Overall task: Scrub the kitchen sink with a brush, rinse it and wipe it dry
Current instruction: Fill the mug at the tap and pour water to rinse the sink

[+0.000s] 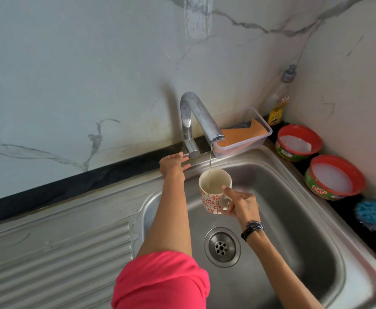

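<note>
A steel sink [294, 215] with a round drain [222, 246] lies below me. My right hand [240, 205] grips the handle of a white mug with red flowers [213, 190], held upright over the basin. A thin stream of water runs from the chrome tap [201, 117] into the mug. My left hand [174, 163] rests on the tap lever [192, 149] at the tap's base, fingers spread. A blue scrub brush [374, 216] lies on the dark counter at the right edge.
A clear plastic tub [261, 139] with an orange cloth sits behind the sink. Two red-rimmed tubs of white cleaning paste [298, 142] [333, 177] and a soap bottle [279, 103] stand along the right wall. The ribbed drainboard [59, 241] extends left.
</note>
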{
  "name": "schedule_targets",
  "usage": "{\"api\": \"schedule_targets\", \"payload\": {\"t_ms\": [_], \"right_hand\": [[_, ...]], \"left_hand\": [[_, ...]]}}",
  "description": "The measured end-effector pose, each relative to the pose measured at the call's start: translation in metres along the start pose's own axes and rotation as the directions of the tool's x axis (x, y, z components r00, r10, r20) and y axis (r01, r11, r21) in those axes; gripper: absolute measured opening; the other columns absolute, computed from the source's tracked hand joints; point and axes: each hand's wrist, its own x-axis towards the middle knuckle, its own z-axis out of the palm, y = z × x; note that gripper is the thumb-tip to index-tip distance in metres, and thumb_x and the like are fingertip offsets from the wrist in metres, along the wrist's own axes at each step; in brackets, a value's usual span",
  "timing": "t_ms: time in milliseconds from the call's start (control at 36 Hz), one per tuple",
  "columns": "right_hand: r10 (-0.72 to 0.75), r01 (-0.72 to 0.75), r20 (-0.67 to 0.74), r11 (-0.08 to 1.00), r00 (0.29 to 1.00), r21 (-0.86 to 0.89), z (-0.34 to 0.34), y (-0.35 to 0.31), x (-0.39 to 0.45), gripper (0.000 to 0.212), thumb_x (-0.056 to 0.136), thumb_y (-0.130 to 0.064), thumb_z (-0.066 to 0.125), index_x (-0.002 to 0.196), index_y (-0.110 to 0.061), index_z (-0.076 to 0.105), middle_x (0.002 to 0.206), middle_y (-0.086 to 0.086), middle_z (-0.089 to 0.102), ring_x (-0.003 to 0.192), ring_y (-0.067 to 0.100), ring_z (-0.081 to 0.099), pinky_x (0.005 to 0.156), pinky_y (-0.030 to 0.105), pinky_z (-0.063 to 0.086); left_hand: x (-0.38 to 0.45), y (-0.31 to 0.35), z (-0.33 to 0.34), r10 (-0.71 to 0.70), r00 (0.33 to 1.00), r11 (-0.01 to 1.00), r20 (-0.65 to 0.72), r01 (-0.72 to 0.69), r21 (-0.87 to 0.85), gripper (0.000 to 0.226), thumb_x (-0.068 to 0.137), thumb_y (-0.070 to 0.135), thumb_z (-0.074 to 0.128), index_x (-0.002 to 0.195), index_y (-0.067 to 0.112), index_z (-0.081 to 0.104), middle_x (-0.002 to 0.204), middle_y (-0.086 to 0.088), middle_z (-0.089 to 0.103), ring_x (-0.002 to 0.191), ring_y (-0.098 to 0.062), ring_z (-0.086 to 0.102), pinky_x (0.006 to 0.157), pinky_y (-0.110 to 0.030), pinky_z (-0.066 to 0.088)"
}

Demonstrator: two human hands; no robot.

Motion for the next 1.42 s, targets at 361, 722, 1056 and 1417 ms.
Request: {"api": "schedule_targets", "payload": {"t_ms": [361,722,1056,1417], "right_hand": [[0.007,-0.007,-0.018,1.0,1.0,-0.004,-0.002,0.0,-0.003,0.039,0.08,-0.027,0.07,0.05,-0.004,0.061,0.036,-0.002,0.045,0.066,0.028,0.06,0.071,0.05,0.058],[-0.013,0.013,0.014,1.0,1.0,0.001,0.004,-0.008,-0.004,0.042,0.077,-0.032,0.072,0.046,-0.007,0.059,0.037,-0.002,0.048,0.059,0.023,0.056,0.073,0.055,0.056],[-0.102,0.099,0.1,0.995,0.99,0.03,0.006,-0.048,-0.02,0.042,0.081,-0.019,0.069,0.046,-0.001,0.054,0.036,0.0,0.048,0.055,0.022,0.056,0.072,0.055,0.056],[-0.101,0.1,0.125,0.995,0.987,0.008,-0.001,-0.058,-0.022,0.039,0.081,-0.02,0.069,0.054,0.005,0.058,0.036,0.0,0.049,0.046,0.013,0.054,0.072,0.053,0.057]], "left_hand": [[0.004,-0.004,0.001,0.029,1.0,0.999,-0.008,-0.029,-0.014,0.017,0.095,0.013,0.052,0.109,0.006,0.059,0.114,-0.009,0.067,0.083,-0.022,0.063,0.083,-0.038,0.045],[-0.005,-0.002,-0.002,0.039,0.999,0.997,-0.019,-0.04,-0.067,0.019,0.092,0.012,0.057,0.109,0.003,0.059,0.112,-0.011,0.067,0.1,-0.025,0.066,0.05,-0.025,0.041],[-0.013,-0.002,-0.007,0.08,0.995,0.997,-0.056,-0.081,-0.004,0.019,0.091,0.017,0.059,0.104,0.003,0.063,0.089,-0.006,0.063,0.06,-0.01,0.054,0.04,-0.019,0.043],[-0.007,-0.008,-0.02,0.457,0.889,0.698,0.026,-0.377,0.609,0.023,0.091,0.038,0.056,0.078,0.019,0.059,0.08,-0.001,0.068,0.073,-0.02,0.064,0.075,-0.033,0.049]]}}
